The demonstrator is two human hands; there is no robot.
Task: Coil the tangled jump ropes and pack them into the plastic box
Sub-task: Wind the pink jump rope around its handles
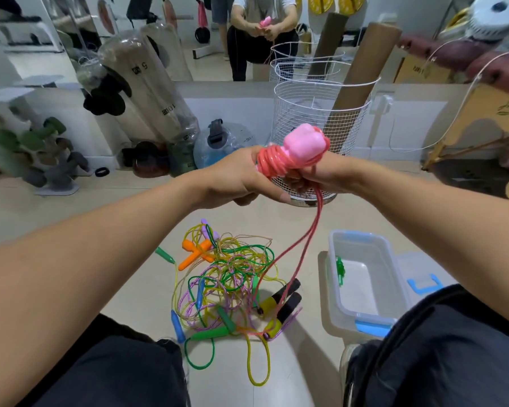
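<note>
While the pink rope [279, 161] sits coiled round its pink handles [304, 143], both left hand [235, 179] and right hand [321, 179] grip it; its tail hangs toward the tangled ropes [229, 277] beside the plastic box [365, 277]

Single head-mounted wide-angle view, looking forward and down from close above both forearms onto the floor [141, 207], with a wall mirror [247, 39] facing the camera.

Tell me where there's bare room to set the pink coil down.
Bare white bottom inside the plastic box, beside the green item. Bare floor between the tangled ropes and the wire basket, though the trailing pink rope crosses it. The tangle itself is crowded.
</note>
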